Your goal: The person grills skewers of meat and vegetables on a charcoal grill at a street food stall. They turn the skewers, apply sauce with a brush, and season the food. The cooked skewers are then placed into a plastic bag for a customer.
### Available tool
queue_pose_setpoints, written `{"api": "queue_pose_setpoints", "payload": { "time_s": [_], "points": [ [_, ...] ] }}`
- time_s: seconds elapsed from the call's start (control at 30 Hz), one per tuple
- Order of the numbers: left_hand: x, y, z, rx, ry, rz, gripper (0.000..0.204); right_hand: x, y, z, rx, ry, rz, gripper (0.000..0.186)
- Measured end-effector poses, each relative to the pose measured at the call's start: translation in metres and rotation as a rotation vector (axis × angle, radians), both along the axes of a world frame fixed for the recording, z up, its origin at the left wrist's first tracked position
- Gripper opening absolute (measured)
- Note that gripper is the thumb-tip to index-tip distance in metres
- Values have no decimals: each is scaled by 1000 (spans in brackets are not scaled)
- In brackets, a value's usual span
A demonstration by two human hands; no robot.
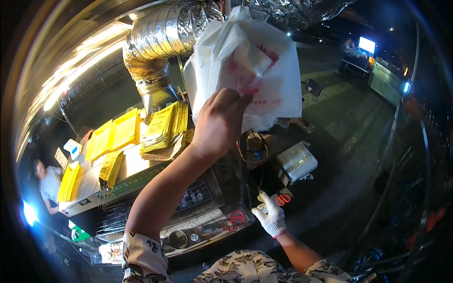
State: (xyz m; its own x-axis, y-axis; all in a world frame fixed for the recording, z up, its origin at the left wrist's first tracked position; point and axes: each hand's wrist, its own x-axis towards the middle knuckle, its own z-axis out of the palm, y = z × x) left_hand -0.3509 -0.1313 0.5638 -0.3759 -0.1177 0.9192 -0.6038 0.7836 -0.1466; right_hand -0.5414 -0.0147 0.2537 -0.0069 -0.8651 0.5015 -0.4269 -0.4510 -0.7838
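Raised in front of me, my bare left hand (220, 120) is closed, fingers pinching the red-printed front of a white plastic bag (271, 101). That bag belongs to a thick bunch of bags hanging from above, and a folded white piece (252, 59) stands out from it just over my fingertips. Low on the right, my right hand (271, 216) wears a white knit glove. Its fingers are bent together around something small; a thin dark line rises from there, and I cannot tell what it is. Orange-handled scissors (283, 199) lie just beyond the glove.
Left of me is a grill counter (132, 181) with stacked yellow paper bags (163, 127), yellow trays (113, 132) and a wire grate. Red-handled scissors (237, 217) and a round tin (178, 239) sit along its near ledge. A silver duct (165, 37) hangs overhead; a white box (298, 162) stands right. One person (48, 181) is far left.
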Motion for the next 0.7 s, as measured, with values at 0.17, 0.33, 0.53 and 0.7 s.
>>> {"api": "queue_pose_setpoints", "payload": {
  "time_s": [0.17,0.33,0.53,0.7],
  "points": [
    [-3,16,10,361,73,58,11,-4,-1,-3,34,-6,2,66],
    [-9,17,11,159,156,-81,8,-5,1,-6,46,32,-1,62],
    [-7,47,-48,29,-194,-125,16,-2,1,-19,166,21,-9,60],
    [-5,126,-161,1652,972,-831,35,-42,-15,-62,140,111,236,43]
  ]
}}
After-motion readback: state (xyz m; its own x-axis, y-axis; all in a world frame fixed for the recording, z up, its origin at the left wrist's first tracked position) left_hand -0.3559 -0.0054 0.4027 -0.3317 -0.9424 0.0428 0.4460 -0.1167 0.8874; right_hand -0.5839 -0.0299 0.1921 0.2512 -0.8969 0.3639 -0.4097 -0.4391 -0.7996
